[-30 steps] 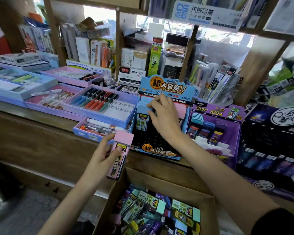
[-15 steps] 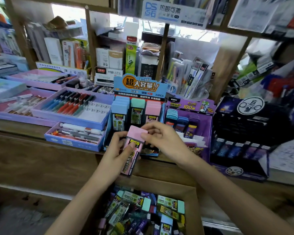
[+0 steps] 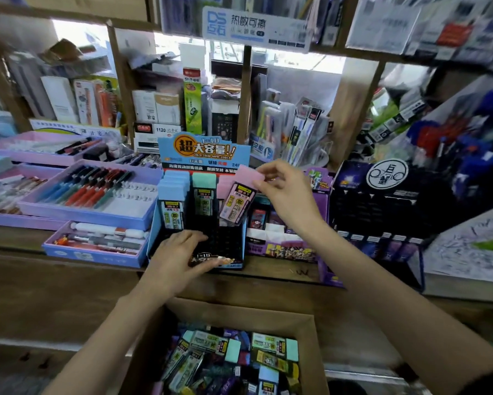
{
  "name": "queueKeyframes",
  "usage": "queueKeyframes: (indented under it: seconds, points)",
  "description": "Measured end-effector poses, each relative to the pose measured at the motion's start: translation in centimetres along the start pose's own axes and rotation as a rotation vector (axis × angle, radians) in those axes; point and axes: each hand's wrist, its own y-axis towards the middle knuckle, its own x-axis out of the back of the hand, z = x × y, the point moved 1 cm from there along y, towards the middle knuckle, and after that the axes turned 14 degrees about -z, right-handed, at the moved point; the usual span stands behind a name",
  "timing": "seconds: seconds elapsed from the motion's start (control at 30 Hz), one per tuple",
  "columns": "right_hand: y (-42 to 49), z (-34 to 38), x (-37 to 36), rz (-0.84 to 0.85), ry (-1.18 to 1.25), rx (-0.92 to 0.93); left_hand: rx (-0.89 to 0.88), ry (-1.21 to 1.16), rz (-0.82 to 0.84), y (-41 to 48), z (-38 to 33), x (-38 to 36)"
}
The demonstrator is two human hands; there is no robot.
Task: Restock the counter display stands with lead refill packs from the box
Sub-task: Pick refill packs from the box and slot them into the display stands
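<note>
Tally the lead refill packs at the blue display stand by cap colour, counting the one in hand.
Blue-capped pack: 1 at the front; any behind it can't be counted
Green-capped pack: 1
Pink-capped pack, held in the right hand: 1
Total: 3

On the blue header card (image 3: 204, 151) of the display stand, in the middle of the frame, "1=10" is printed above the large orange "超" and the white "大容量!!"; below it "2B/0.7MM MPR-2086A" can partly be read, and "24P" at the lower right edge. The same "1=10" is seen on the black front lip (image 3: 215, 259) of this stand. On the hanging sign (image 3: 255, 28) at the top centre, "DS" and "热敏可擦" are written. The number "1120" is printed on a white box (image 3: 157, 129) left of the header card. On the purple stand (image 3: 319, 183) the small print is too blurred to be read.
</note>
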Motion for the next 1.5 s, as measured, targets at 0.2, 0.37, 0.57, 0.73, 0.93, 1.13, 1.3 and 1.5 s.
queueKeyframes:
  seconds: [0.2,0.37,0.57,0.73,0.93,1.13,1.3,1.5]
  points:
    - [-0.7,-0.9,-2.6,0.077,-0.107,0.099,-0.021,-0.016,-0.086,-0.5,0.6,-0.6]
    - [-0.2,-0.7,-2.3,0.118,-0.260,0.269,0.004,-0.006,-0.106,-0.5,0.8,-0.9]
    - [0.2,0.3,-2.7,0.170,-0.277,0.296,0.019,-0.005,-0.108,-0.5,0.8,-1.0]
    - [-0.7,-0.6,-3.0,0.182,-0.361,0.348,0.018,0.002,-0.099,-0.4,0.8,-0.9]
    - [-1.6,-1.7,-3.1,0.101,-0.584,0.711,0.018,0.012,-0.100,-0.5,0.7,-0.9]
    - [-1.5,-1.9,-4.0,0.145,-0.709,0.767,0.005,0.021,-0.107,-0.6,0.9,-0.9]
    - [-0.8,-1.3,-4.5,0.146,-0.764,0.690,-0.012,-0.006,-0.035,-0.5,0.6,-0.3]
    - [-4.1,-0.2,-1.0,0.138,-0.397,0.493,-0.098,-0.125,-0.238,-4.6,-1.9,2.2]
